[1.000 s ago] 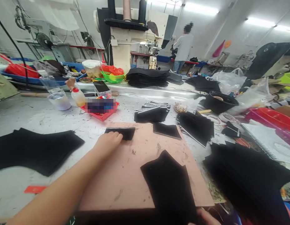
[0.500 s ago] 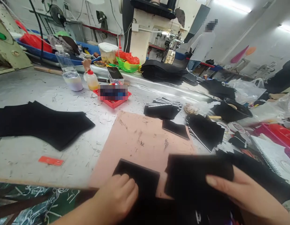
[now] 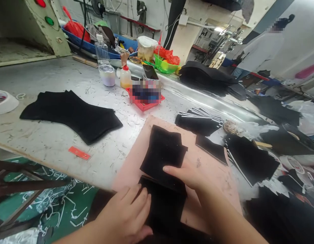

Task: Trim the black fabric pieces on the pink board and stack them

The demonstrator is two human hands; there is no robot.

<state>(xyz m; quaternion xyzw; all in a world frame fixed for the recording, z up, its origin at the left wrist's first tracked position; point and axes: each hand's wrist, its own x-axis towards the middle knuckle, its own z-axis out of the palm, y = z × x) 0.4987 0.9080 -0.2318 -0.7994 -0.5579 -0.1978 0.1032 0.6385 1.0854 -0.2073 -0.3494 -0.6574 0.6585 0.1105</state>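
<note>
My right hand (image 3: 188,174) holds a black fabric piece (image 3: 163,149) by its right edge, thumb on top and fingers hidden underneath. That piece lies over the pink board (image 3: 217,186), its near edge meeting a second black piece (image 3: 167,206). My left hand (image 3: 128,210) has its fingers curled on the left edge of this nearer piece, whose lower end merges with dark cloth below. A small black piece (image 3: 212,149) with a pale edge rests at the board's right side. Beyond the board sits a fanned stack of black pieces with white strips (image 3: 199,122).
On the left lie a large black stack (image 3: 70,115), an orange-red tag (image 3: 79,153) and a white tape roll (image 3: 4,101). A red tray (image 3: 144,105) and a glue bottle (image 3: 125,77) stand behind. More black pieces (image 3: 253,157) lie right. A person (image 3: 260,51) stands far back.
My right hand has moved left and forward, bringing its black piece onto the pink board beside the piece under my left hand. The view has turned left and down.
</note>
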